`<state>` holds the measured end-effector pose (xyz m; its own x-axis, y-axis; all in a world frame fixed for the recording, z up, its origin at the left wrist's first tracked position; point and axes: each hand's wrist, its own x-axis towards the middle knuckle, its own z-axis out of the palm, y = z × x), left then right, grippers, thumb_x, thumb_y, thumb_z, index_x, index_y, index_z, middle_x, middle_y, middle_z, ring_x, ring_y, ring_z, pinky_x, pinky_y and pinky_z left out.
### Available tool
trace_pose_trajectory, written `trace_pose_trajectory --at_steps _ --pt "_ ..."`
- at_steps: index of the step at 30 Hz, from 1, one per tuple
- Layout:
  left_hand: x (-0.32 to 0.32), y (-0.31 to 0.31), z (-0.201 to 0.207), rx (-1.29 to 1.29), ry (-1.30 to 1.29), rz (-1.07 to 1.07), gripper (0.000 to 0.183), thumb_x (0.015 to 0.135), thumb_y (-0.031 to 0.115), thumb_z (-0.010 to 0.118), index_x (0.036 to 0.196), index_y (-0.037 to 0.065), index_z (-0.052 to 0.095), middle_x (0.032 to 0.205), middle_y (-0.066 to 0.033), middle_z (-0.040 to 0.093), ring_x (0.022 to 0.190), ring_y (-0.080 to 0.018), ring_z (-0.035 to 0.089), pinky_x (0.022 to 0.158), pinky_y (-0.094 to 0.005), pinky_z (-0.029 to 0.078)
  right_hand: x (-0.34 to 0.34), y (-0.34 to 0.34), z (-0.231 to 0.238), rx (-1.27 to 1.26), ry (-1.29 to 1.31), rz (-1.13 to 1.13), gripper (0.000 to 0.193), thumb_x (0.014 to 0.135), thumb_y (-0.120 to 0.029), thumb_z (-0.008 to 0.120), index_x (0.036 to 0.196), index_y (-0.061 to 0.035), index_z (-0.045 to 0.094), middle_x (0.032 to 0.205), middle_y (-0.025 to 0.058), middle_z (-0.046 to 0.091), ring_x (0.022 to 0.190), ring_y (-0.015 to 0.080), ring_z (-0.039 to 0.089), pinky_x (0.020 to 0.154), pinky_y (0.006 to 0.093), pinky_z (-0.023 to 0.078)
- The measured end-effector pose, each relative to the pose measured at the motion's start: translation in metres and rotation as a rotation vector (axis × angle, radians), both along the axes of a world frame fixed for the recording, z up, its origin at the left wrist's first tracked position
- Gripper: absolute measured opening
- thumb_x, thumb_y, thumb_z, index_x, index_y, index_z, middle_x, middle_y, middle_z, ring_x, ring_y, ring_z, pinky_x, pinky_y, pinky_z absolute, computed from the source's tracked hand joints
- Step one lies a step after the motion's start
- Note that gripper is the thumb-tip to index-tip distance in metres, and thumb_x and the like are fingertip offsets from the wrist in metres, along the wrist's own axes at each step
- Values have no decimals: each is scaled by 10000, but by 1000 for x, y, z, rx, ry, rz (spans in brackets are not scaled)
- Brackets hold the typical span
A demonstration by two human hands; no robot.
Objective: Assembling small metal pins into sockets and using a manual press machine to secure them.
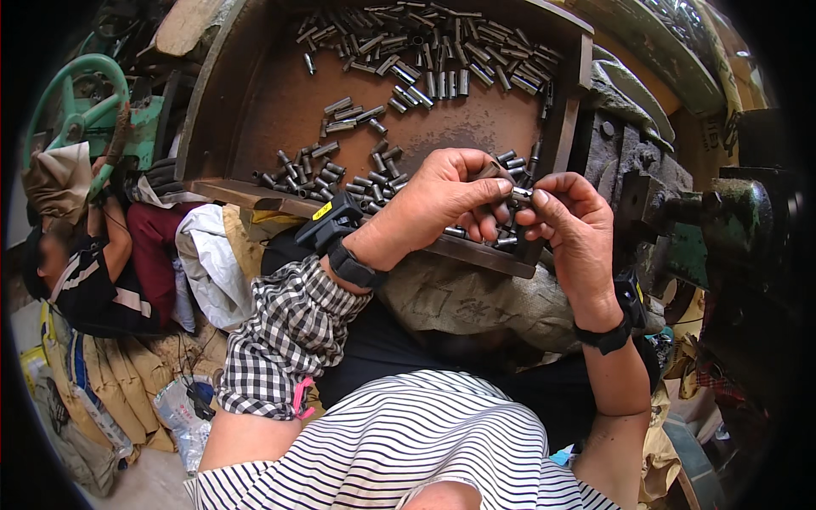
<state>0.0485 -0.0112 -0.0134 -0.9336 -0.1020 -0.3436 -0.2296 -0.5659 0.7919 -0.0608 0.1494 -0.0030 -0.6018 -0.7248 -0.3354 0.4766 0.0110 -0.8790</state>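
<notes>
Over the near right corner of a shallow wooden tray [280,106], my hands meet around one small shiny metal tube [521,195]. My left hand [450,195] pinches its left end between thumb and fingers. At the other end, the thumb and fingertips of my right hand [578,221] are closed on it. Something brownish shows behind my left fingers; I cannot make out what it is. Many similar metal tubes [374,174] lie in the tray close to my left hand. A larger heap of metal tubes [442,51] is spread along the tray's far side.
Dark, greasy machinery [637,191] stands to the right of the tray. At the far left is a green handwheel [81,115], with another person [93,263] beneath it. Grey cloth [459,297] hangs below the tray's near edge. Sacks [127,382] lie at lower left.
</notes>
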Motion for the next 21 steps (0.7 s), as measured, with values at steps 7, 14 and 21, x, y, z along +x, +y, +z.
trace_pose_trajectory --at_steps 7,14,21 --pt "-2 5 15 -119 -1 -165 179 887 154 614 974 4 572 757 -31 633 591 -84 620 491 -168 487 -8 6 7 38 -190 78 142 843 -44 628 962 3 565 772 62 645 648 116 654 511 191 507" --pt "-1 7 8 15 15 18 172 891 132 601 1000 2 578 791 -28 610 598 -58 573 494 -160 459 5 6 15 99 439 81 250 849 -125 639 1002 37 526 777 104 628 627 138 651 510 244 485" --pt "8 -6 -16 -87 1 191 152 880 106 614 998 12 595 776 -27 626 593 -66 583 474 -170 465 62 117 151 -99 745 -160 347 829 -27 637 1150 24 516 953 125 633 712 124 617 583 234 493"
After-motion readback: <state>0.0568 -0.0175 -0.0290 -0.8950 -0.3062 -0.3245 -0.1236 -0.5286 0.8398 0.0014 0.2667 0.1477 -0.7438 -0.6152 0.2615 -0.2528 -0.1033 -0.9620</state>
